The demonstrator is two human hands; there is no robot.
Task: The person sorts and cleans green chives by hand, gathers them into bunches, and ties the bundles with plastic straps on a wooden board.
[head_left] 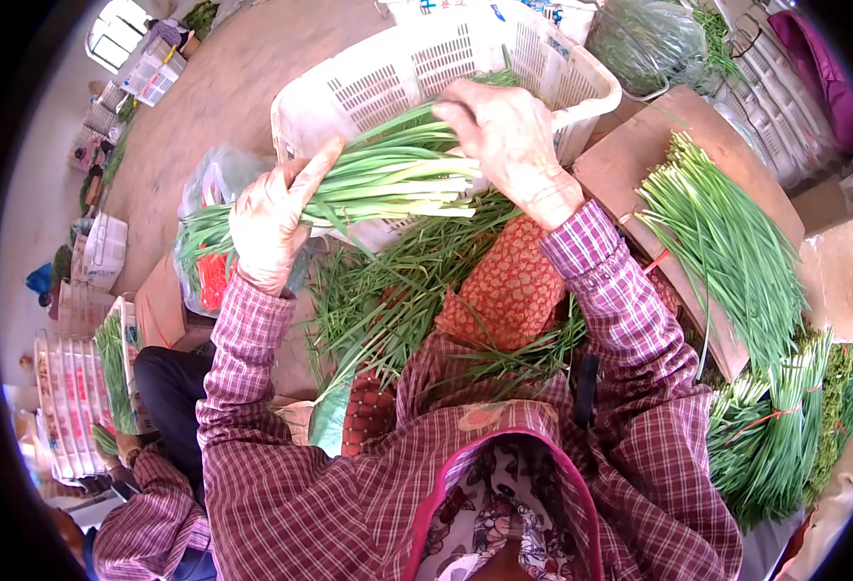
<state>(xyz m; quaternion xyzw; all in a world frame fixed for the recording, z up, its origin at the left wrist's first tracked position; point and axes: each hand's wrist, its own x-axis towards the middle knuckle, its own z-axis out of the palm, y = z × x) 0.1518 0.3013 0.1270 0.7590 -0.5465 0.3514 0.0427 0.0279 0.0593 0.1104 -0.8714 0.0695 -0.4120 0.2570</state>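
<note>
My left hand (270, 221) is closed around a bunch of garlic chives (388, 179), its thumb lying along the top. The pale stem ends point right and the green leaves trail left. Just above those stem ends is my right hand (509, 136), fingers curled inward; whatever they may pinch is hidden. Beneath both hands, loose chive leaves (388, 300) cover my lap, beside a red floral cloth (514, 286). A white plastic crate (349, 102) stands right behind the bunch.
To the right, a chive pile (722, 232) rests on a cardboard-like board (630, 160), with tied bundles (780, 426) below. A plastic bag (204, 208) with red contents lies left. Another person's sleeve (151, 523) shows lower left, near a white crate (68, 397).
</note>
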